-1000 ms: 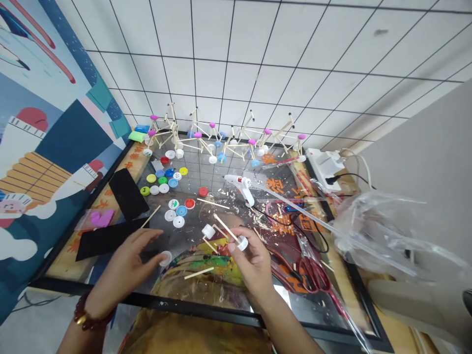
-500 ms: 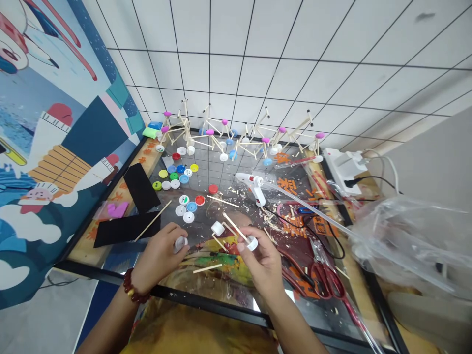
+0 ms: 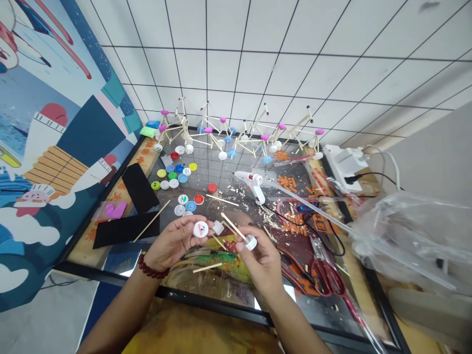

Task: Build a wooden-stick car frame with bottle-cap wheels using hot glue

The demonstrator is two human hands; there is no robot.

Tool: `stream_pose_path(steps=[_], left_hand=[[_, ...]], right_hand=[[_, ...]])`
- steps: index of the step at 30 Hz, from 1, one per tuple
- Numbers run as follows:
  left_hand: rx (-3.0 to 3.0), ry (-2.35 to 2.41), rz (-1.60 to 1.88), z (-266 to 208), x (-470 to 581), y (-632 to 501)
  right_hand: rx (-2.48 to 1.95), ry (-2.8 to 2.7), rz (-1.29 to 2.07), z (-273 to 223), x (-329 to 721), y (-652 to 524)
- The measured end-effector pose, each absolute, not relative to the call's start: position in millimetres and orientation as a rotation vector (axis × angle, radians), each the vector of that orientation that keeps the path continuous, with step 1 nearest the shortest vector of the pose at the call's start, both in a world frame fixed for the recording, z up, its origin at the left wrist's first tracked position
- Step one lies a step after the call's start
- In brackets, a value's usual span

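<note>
Between the thumb and fingers of my left hand (image 3: 180, 238) is a white bottle cap (image 3: 201, 229) with a printed top facing up. My right hand (image 3: 260, 253) pinches a small frame of wooden sticks (image 3: 233, 226) that has a white cap (image 3: 251, 242) at its near end. Another white cap (image 3: 217, 227) sits at the frame's left side, close to my left fingertips; I cannot tell whether they touch. A loose stick (image 3: 207, 268) lies below the hands. Just beyond my left hand are white, blue and red caps (image 3: 191, 206).
Several stick-and-cap models (image 3: 221, 137) line the back edge. A white glue gun (image 3: 252, 184) lies mid-table among wood scraps. Red-handled scissors (image 3: 326, 275) and pliers (image 3: 295, 270) are at right, near a plastic bag (image 3: 401, 236). Black strips (image 3: 125, 228) lie left.
My left hand has moved right and turned, bringing its cap beside the stick frame with the printed top showing. My right hand has hardly moved.
</note>
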State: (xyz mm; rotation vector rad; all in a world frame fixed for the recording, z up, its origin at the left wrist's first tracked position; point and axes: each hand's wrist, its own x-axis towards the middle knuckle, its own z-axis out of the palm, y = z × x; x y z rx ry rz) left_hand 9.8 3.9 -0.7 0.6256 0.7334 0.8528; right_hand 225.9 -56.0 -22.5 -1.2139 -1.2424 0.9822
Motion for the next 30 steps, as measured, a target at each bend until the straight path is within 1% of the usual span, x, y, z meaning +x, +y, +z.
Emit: stream_pose_path(steps=[4, 8, 10, 12, 15, 19, 23, 26, 30], left_hand=[[0.91, 0.985, 0.92, -8, 0, 4], [1.573, 1.391, 0.876, -18, -11, 0], [1.814, 1.469, 0.865, -22, -12, -2], [1.871, 1.463, 0.871, -23, -11, -5], [1.651, 1.334, 0.887, -21, -7, -8], [0.997, 1.067, 0.999, -12, -8, -10], [0.395, 0.913, 0.994, -4, -9, -3], [0.178, 0.867, 1.015, 1, -2, 3], [0.119, 0.759, 1.027, 5, 10, 9]], right_hand=[[-1.252, -1.285, 0.919, -23, 224, -55], [-1.288, -1.425, 0.683, -16, 223, -51], [-1.28, -1.484, 0.623, -14, 223, -50], [-1.261, -1.515, 0.618, -13, 223, -50], [-1.231, -1.533, 0.645, -14, 223, -52], [-1.227, -1.479, 0.677, -16, 225, -53], [-1.235, -1.358, 0.743, -18, 228, -54], [-1.231, -1.304, 0.765, -19, 229, -54], [-1.247, -1.217, 0.83, -17, 229, -53]])
